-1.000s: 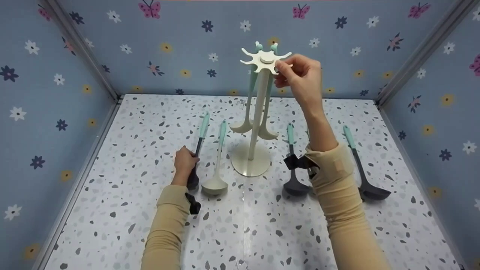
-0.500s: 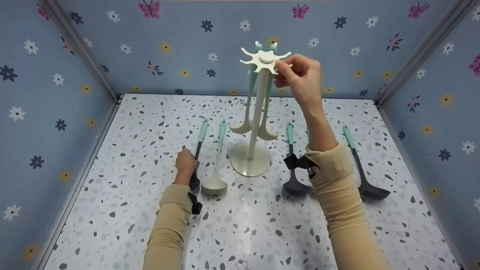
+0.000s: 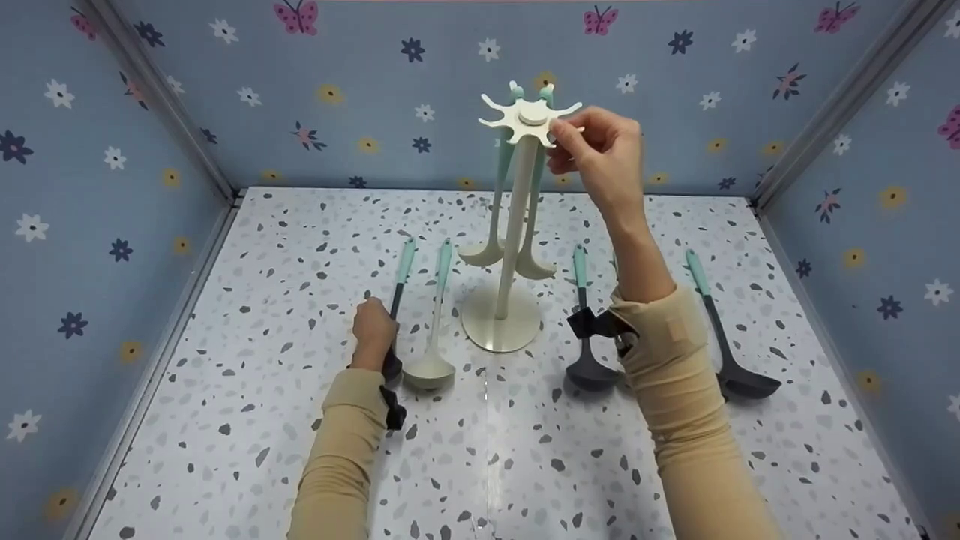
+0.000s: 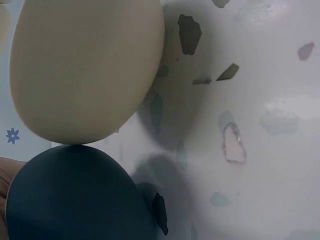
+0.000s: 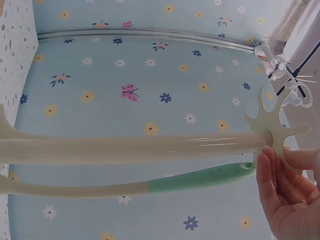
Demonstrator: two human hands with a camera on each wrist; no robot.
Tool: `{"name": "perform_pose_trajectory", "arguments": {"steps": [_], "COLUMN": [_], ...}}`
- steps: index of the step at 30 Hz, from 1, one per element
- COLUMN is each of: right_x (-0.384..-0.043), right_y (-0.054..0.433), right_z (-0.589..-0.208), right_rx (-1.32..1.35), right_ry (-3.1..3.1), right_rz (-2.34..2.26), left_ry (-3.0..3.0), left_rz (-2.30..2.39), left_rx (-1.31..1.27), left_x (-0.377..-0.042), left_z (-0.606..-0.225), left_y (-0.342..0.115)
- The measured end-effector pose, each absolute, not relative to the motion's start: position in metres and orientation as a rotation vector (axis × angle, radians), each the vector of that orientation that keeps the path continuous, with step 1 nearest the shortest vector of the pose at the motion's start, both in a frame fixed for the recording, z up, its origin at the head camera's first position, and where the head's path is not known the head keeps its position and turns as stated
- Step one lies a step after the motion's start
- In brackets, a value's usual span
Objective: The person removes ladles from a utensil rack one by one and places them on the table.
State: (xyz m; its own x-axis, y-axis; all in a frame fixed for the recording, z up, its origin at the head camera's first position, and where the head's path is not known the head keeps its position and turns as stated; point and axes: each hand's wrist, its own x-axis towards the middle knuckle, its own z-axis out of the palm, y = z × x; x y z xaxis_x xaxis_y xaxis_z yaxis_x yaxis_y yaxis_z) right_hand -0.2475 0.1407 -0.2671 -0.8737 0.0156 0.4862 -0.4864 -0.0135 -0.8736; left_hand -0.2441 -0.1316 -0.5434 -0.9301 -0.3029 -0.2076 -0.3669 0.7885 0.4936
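In the head view, my left hand (image 3: 373, 334) grips the shaft of a dark ladle (image 3: 391, 367) with a mint handle, lying on the table. A cream ladle (image 3: 429, 371) lies just right of it; in the left wrist view its bowl (image 4: 85, 70) meets the dark bowl (image 4: 75, 195). My right hand (image 3: 607, 154) pinches a hook arm of the cream utensil stand (image 3: 517, 225), thumb on top, as the right wrist view shows with the hand (image 5: 287, 190) at the hook disc. Two cream utensils (image 3: 484, 255) with mint handles hang from the stand's far hooks.
Right of the stand's round base (image 3: 501, 337) lie a dark ladle (image 3: 592, 373) and another dark utensil (image 3: 750, 384) with mint handle. My right forearm partly hides something between them. Flower-patterned walls (image 3: 420, 75) enclose the speckled table (image 3: 450, 480) at the back and sides.
The dark ladle in my left hand has slid slightly toward me, and the hand has shifted a little right. My right hand stays on the stand's hook.
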Motion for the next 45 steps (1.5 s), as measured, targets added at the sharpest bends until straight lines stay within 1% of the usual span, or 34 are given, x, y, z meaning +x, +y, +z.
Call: {"name": "perform_pose_trajectory", "arguments": {"steps": [7, 16, 22, 30, 38, 45], "right_x": [-0.227, -0.223, -0.225, -0.241, -0.236, -0.23], "right_y": [0.134, 0.133, 0.134, 0.142, 0.145, 0.147], "right_z": [-0.25, -0.249, -0.25, -0.262, -0.256, -0.251], "right_rx": [0.459, 0.424, 0.415, 0.423, 0.403, 0.368], "right_ry": [-1.95, -2.03, -2.103, -2.189, -2.25, -2.27], "right_rz": [1.917, 1.788, 1.627, 1.436, 1.291, 1.212], "left_ry": [2.857, 2.843, 2.905, 3.035, 3.084, 3.114], "left_rz": [0.828, 0.738, 0.757, 0.929, 1.154, 1.372], "left_rx": [-0.54, -0.514, -0.469, -0.326, -0.079, 0.177], "left_x": [-0.245, -0.246, -0.249, -0.252, -0.253, -0.247], "left_z": [-0.545, -0.539, -0.524, -0.487, -0.439, -0.392], "left_y": [-0.132, -0.134, -0.132, -0.122, -0.104, -0.089]}}
